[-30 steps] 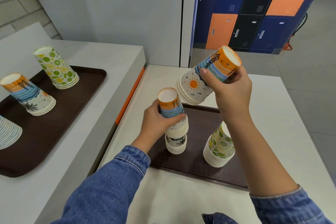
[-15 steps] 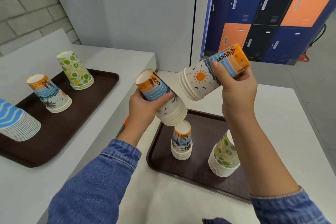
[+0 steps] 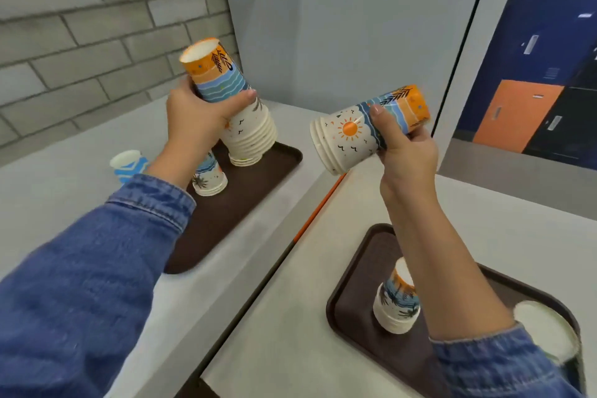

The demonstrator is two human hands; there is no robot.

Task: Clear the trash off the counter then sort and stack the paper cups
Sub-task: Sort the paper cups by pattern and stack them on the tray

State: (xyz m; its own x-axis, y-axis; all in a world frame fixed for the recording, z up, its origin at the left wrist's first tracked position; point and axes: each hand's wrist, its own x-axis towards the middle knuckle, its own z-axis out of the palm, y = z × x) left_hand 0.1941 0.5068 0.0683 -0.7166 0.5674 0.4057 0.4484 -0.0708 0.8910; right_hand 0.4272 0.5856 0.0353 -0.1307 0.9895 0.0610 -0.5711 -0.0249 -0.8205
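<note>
Two stacks gripped: left hand (image 3: 197, 119) is swinging sunset-cup stack (image 3: 226, 84) over left bench tray (image 3: 248, 203) for sorting; right hand (image 3: 407, 152) is gripping second stack (image 3: 349, 136).

You have one camera, and it sits on your head. It looks forward and down, turned a bit to your left side. It is very near your hands. Your left hand (image 3: 197, 119) with the left cup stack (image 3: 223, 82) and your right hand (image 3: 407, 149) with the right cup stack (image 3: 349, 132) fill the middle. Your blue sleeves (image 3: 97, 268) run off the bottom edge. The view is wide. It takes in the far tray (image 3: 252, 203) whole but cuts off the near tray (image 3: 352, 300) at the bottom right. The brick wall (image 3: 80, 26) is top left, and the lockers (image 3: 517, 113) are top right.
</note>
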